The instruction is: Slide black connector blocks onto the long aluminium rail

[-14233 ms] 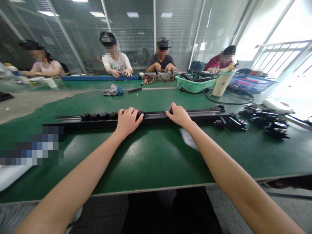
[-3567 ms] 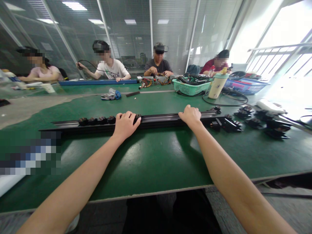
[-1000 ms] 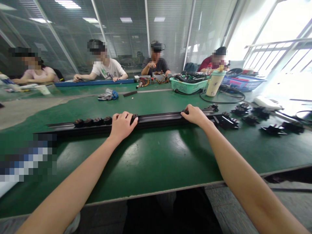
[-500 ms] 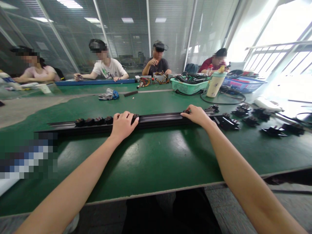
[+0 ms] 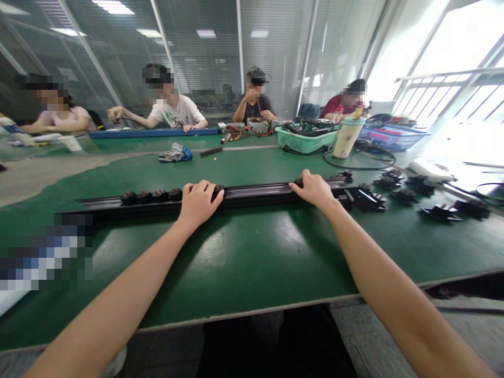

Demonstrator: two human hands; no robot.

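Note:
A long black rail (image 5: 260,192) lies across the green table before me. Several round black modules (image 5: 160,196) sit in its channel toward the left. Over the rail's middle, my left hand (image 5: 200,202) is closed around it, and another black module (image 5: 218,192) shows between thumb and forefinger. Farther right, my right hand (image 5: 313,190) is closed on a small black module (image 5: 298,182) at the channel; its fingers hide most of that part. Beyond the right wrist, a flat black piece (image 5: 369,199) lies by the rail's end.
Loose black parts (image 5: 405,196) are scattered on the right. Behind the rail stand a green basket (image 5: 307,140) of cables, a cream cup (image 5: 348,137) and a grey-blue glove (image 5: 175,153). Several people sit along the far side, one by a long blue bar (image 5: 157,133).
My right hand has slid a little left along the rail with the small black module. My left hand has stayed in place. Across the table, a person's hand has lifted from the blue bar.

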